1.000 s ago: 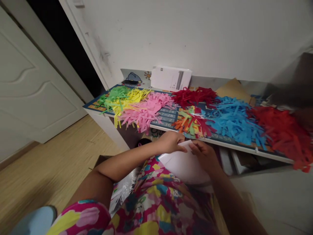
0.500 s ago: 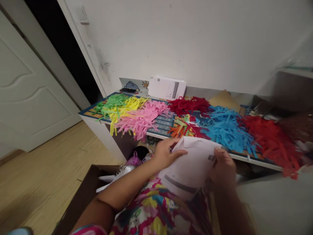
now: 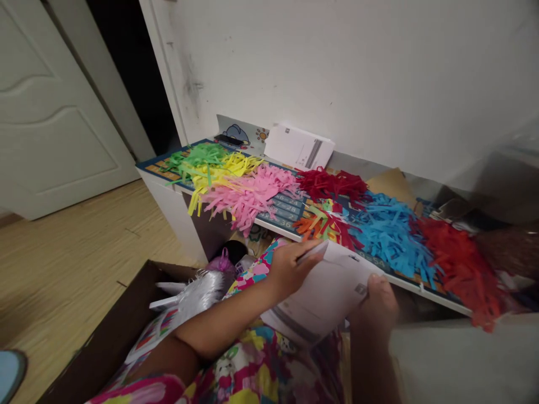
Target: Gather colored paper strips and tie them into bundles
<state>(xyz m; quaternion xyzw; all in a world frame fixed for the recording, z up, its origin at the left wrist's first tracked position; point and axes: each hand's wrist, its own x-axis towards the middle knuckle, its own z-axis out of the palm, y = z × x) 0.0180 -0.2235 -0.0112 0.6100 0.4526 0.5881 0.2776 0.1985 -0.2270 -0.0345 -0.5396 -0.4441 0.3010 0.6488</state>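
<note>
Over my lap I hold a curved piece of white printed paper (image 3: 326, 294) with a dark band low down and a small dark square near its right edge. My left hand (image 3: 292, 266) grips its upper left edge, thumb on the face and fingers behind. Its right edge is pinched by my right hand (image 3: 379, 297), whose fingers are partly hidden and a little blurred. Just beyond the paper, on the shelf top, lies a mixed bunch of orange, green and red strips (image 3: 326, 224). Blue paper strips (image 3: 389, 233) lie to the right of that bunch.
Green (image 3: 202, 157), yellow (image 3: 210, 174), pink (image 3: 256, 193) and dark red (image 3: 332, 185) strip piles cover the shelf, red strips (image 3: 461, 264) at right. A white printed stack (image 3: 298, 147) leans on the wall. A cardboard box (image 3: 113, 331) with silvery fringe (image 3: 202, 294) stands at lower left.
The view has shifted, so the shelf's left end sits higher and more of the box shows. Both hands keep hold of the paper, which is now slightly more tilted and lower at the right.
</note>
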